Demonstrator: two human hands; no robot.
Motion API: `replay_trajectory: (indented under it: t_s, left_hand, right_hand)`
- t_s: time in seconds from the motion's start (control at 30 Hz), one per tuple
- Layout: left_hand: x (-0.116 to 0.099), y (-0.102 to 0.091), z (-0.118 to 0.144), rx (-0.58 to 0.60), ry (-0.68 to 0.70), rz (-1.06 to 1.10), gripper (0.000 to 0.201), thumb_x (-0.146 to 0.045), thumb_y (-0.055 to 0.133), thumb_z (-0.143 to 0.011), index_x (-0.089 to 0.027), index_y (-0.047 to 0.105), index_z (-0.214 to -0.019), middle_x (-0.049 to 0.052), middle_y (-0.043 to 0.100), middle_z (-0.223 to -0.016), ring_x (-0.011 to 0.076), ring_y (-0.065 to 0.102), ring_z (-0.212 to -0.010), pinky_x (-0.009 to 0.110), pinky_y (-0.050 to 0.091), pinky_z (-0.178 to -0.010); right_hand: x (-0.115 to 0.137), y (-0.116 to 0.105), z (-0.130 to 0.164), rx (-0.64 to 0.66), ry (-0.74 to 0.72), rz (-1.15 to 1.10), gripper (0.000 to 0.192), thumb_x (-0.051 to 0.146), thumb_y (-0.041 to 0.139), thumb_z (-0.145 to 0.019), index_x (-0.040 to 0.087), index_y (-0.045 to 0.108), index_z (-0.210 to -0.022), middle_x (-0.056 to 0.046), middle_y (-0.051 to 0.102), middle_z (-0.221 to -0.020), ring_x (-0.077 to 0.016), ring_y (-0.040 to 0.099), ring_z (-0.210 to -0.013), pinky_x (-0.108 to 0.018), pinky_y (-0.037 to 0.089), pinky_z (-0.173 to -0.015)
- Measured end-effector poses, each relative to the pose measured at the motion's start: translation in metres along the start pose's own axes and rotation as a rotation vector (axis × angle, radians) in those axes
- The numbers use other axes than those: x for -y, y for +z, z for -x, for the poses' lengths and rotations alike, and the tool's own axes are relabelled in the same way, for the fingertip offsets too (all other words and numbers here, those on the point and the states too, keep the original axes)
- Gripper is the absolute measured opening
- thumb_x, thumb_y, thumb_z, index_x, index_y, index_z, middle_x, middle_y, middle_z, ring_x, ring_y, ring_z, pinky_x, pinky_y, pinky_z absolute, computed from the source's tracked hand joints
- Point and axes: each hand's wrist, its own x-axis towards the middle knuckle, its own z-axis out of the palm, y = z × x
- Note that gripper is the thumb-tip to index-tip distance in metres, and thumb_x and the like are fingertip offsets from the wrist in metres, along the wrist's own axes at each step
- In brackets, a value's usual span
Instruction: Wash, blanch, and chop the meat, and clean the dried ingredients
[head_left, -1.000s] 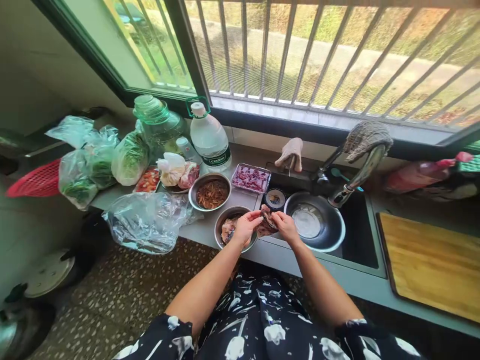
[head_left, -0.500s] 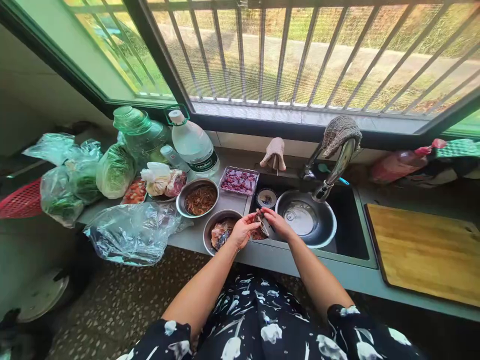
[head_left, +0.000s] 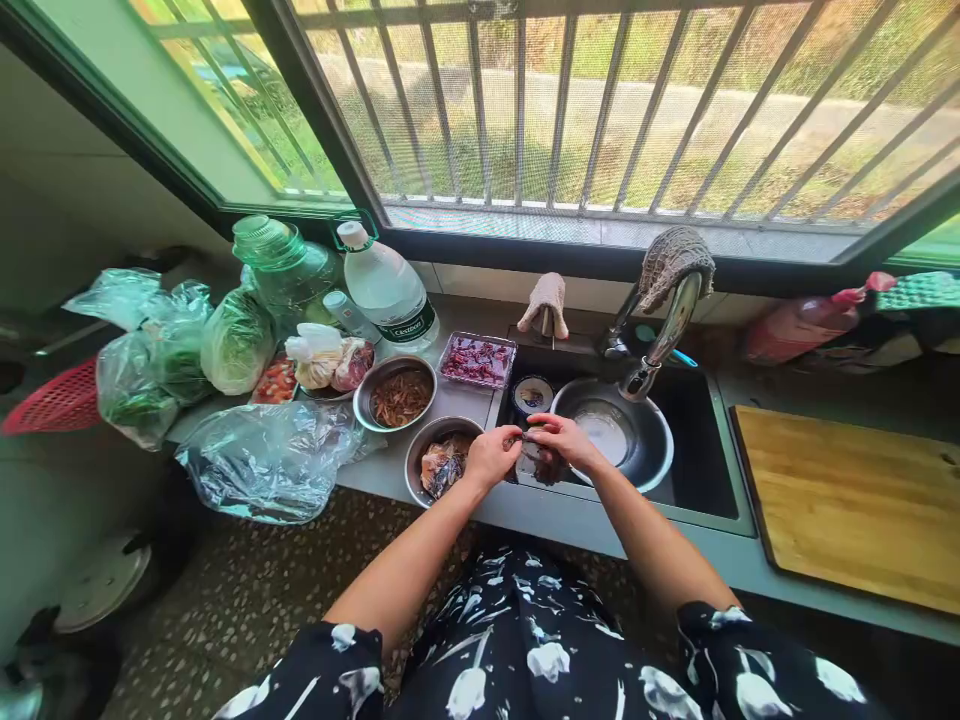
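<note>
My left hand (head_left: pixel 491 455) and my right hand (head_left: pixel 562 441) meet over the left edge of the sink (head_left: pixel 705 470), both gripping one dark piece of meat (head_left: pixel 541 464) that hangs below my fingers. Just left of my hands stands a steel bowl of meat pieces (head_left: pixel 441 462) at the counter's front edge. To the right, inside the sink under the faucet (head_left: pixel 667 325), sits a large steel basin (head_left: pixel 622 440) with a little water. A small patterned bowl (head_left: pixel 532 394) stands behind my hands.
A steel bowl of brown shreds (head_left: pixel 396 392), a tray of red meat (head_left: pixel 478 360), bagged greens (head_left: pixel 172 350), a water bottle (head_left: pixel 386 290) and a crumpled plastic bag (head_left: pixel 262 460) crowd the counter's left. A wooden cutting board (head_left: pixel 847 500) lies at the right.
My hands have shifted slightly right and lower, over the sink edge, with the meat now hanging beneath them. The view itself has drifted a little.
</note>
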Motion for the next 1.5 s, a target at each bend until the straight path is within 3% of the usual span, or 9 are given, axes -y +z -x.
replay_trajectory:
  t_s: [0.2, 0.3, 0.5, 0.6, 0.73, 0.9, 1.13, 1.3, 1.5]
  left_hand:
    - [-0.001, -0.004, 0.001, 0.135, 0.092, -0.128, 0.025, -0.025, 0.055, -0.073, -0.020, 0.068, -0.095, 0.004, 0.069, -0.094, 0.0164, 0.061, -0.081, 0.026, 0.045, -0.077]
    - [-0.006, -0.008, 0.000, 0.163, 0.074, -0.142, 0.025, -0.025, 0.053, -0.073, -0.020, 0.068, -0.093, 0.003, 0.069, -0.089, 0.0161, 0.061, -0.078, 0.026, 0.044, -0.075]
    - [0.003, -0.031, 0.000, 0.214, -0.042, -0.022, 0.022, -0.023, 0.053, -0.071, -0.017, 0.068, -0.086, 0.000, 0.065, -0.071, 0.0123, 0.056, -0.064, 0.023, 0.043, -0.064]
    - [0.011, -0.038, 0.000, 0.258, -0.169, 0.234, 0.024, -0.029, 0.058, -0.069, -0.015, 0.065, -0.087, -0.001, 0.062, -0.068, 0.0107, 0.054, -0.061, 0.021, 0.042, -0.059]
    - [0.004, -0.027, -0.002, 0.272, -0.208, 0.717, 0.033, -0.036, 0.064, -0.067, -0.015, 0.058, -0.092, 0.001, 0.061, -0.076, 0.0104, 0.057, -0.065, 0.021, 0.043, -0.060]
    - [-0.011, -0.019, -0.003, 0.252, -0.346, 1.089, 0.050, -0.037, 0.073, -0.060, -0.015, 0.054, -0.101, 0.004, 0.063, -0.079, 0.0158, 0.062, -0.067, 0.025, 0.046, -0.058]
    - [-0.019, -0.020, 0.003, 0.171, -0.310, 1.100, 0.050, -0.032, 0.076, -0.057, -0.014, 0.058, -0.099, 0.001, 0.063, -0.071, 0.0114, 0.058, -0.060, 0.024, 0.045, -0.060]
    - [-0.016, -0.019, 0.002, 0.028, -0.204, 0.813, 0.034, -0.040, 0.068, -0.064, -0.012, 0.066, -0.084, 0.003, 0.065, -0.072, 0.0118, 0.056, -0.063, 0.023, 0.043, -0.061]
    - [-0.012, -0.022, 0.000, 0.122, -0.268, 0.865, 0.035, -0.039, 0.070, -0.061, -0.010, 0.069, -0.080, 0.004, 0.065, -0.069, 0.0109, 0.053, -0.059, 0.022, 0.040, -0.057]
  right_hand:
    - [0.013, 0.002, 0.012, -0.047, -0.282, 0.816, 0.027, 0.026, 0.062, -0.070, 0.024, 0.067, -0.096, -0.001, 0.056, -0.077, -0.0107, 0.054, -0.068, -0.022, 0.041, -0.065]
    - [0.011, 0.004, 0.013, -0.121, -0.295, 0.945, 0.022, 0.027, 0.055, -0.075, 0.023, 0.069, -0.091, -0.002, 0.057, -0.073, -0.0103, 0.052, -0.064, -0.021, 0.039, -0.060]
    - [0.010, -0.023, 0.015, -0.154, -0.049, 0.551, 0.024, 0.033, 0.052, -0.070, 0.016, 0.069, -0.076, 0.000, 0.057, -0.057, -0.0091, 0.048, -0.049, -0.020, 0.034, -0.047]
    - [0.016, -0.035, 0.015, -0.171, 0.059, 0.245, 0.034, 0.040, 0.056, -0.068, 0.014, 0.065, -0.089, 0.003, 0.052, -0.053, -0.0071, 0.041, -0.043, -0.019, 0.030, -0.041]
    - [0.025, -0.020, 0.009, -0.069, 0.094, -0.085, 0.036, 0.042, 0.060, -0.066, 0.016, 0.062, -0.090, 0.006, 0.046, -0.051, -0.0039, 0.031, -0.036, -0.019, 0.021, -0.036]
    - [0.032, 0.007, 0.003, -0.095, 0.115, -0.178, 0.027, 0.041, 0.059, -0.067, 0.018, 0.060, -0.082, 0.006, 0.046, -0.048, -0.0042, 0.030, -0.034, -0.020, 0.017, -0.034]
    - [0.034, 0.024, 0.001, -0.157, 0.031, -0.216, 0.031, 0.043, 0.065, -0.063, 0.018, 0.053, -0.077, 0.005, 0.053, -0.058, -0.0056, 0.041, -0.041, -0.019, 0.029, -0.039]
    - [0.033, 0.029, 0.001, -0.162, 0.014, -0.213, 0.030, 0.040, 0.067, -0.062, 0.018, 0.050, -0.074, 0.006, 0.051, -0.056, -0.0065, 0.044, -0.044, -0.019, 0.032, -0.041]
    - [0.034, 0.026, 0.002, -0.156, 0.015, -0.185, 0.031, 0.042, 0.066, -0.061, 0.018, 0.050, -0.075, 0.006, 0.050, -0.055, -0.0059, 0.041, -0.043, -0.019, 0.030, -0.040]
